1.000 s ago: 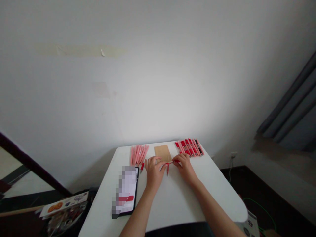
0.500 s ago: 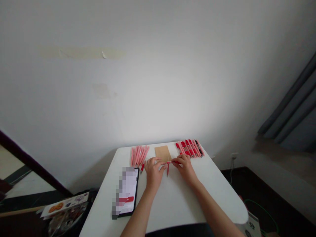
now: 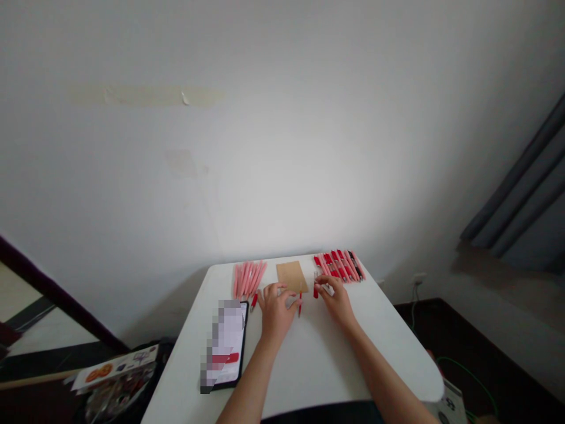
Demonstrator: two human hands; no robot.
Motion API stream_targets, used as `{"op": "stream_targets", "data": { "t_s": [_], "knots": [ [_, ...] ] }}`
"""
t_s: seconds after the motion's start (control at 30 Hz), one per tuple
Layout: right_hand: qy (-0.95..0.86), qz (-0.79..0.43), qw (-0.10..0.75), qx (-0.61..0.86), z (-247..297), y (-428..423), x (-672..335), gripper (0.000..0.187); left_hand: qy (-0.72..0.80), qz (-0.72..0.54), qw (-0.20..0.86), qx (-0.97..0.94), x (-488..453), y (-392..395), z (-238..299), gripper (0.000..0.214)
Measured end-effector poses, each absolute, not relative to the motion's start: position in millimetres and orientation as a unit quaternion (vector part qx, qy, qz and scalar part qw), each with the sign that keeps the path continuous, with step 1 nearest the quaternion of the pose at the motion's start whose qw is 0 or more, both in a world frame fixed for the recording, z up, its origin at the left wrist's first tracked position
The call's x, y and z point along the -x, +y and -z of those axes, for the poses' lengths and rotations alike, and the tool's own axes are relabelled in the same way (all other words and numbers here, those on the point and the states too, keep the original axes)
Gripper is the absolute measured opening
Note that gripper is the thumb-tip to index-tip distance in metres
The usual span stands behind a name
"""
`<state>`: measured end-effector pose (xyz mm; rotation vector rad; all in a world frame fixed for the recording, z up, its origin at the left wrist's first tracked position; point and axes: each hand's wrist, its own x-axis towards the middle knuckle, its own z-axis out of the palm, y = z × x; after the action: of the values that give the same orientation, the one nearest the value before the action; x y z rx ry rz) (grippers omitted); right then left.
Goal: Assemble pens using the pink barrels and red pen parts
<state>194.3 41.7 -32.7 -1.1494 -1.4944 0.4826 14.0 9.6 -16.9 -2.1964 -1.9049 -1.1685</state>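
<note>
Both my hands rest on a small white table point(image 3: 309, 359). My left hand point(image 3: 274, 309) pinches a thin red pen part point(image 3: 300, 304) that points down towards the table. A little to the right, my right hand point(image 3: 336, 298) is closed on a short red pen piece point(image 3: 315, 290). The two pieces are apart. Behind my hands lie a bunch of pink pen barrels point(image 3: 247, 277), a brown card point(image 3: 291, 275) and a row of red and pink pens point(image 3: 339, 265). One small red piece point(image 3: 253, 301) lies by the pink barrels.
A phone point(image 3: 225, 348) lies face up on the table's left side. A plain wall stands close behind the table. A grey curtain point(image 3: 521, 206) hangs at the right, and a printed packet point(image 3: 115, 368) and clutter sit on the floor at the left.
The red pen held between both hands has come apart. My right hand has drawn right with the short red piece; my left hand keeps the thin part.
</note>
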Motion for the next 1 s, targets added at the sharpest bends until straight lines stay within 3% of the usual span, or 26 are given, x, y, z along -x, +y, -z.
{"op": "stream_targets", "data": {
  "t_s": [0.2, 0.53, 1.0],
  "knots": [
    [-0.657, -0.176, 0.545, 0.490, 32, 41, -195, 0.025, -0.607, 0.331, 0.024, 0.722, -18, 8, 22, 0.029],
    [-0.736, -0.071, 0.425, 0.522, 32, 36, -193, 0.015, -0.617, 0.332, 0.032, 0.712, -18, 8, 21, 0.007],
    [-0.772, -0.053, 0.367, 0.516, 34, 32, -187, 0.018, -0.642, 0.345, 0.044, 0.683, -15, 10, 21, 0.009]
  ]
}}
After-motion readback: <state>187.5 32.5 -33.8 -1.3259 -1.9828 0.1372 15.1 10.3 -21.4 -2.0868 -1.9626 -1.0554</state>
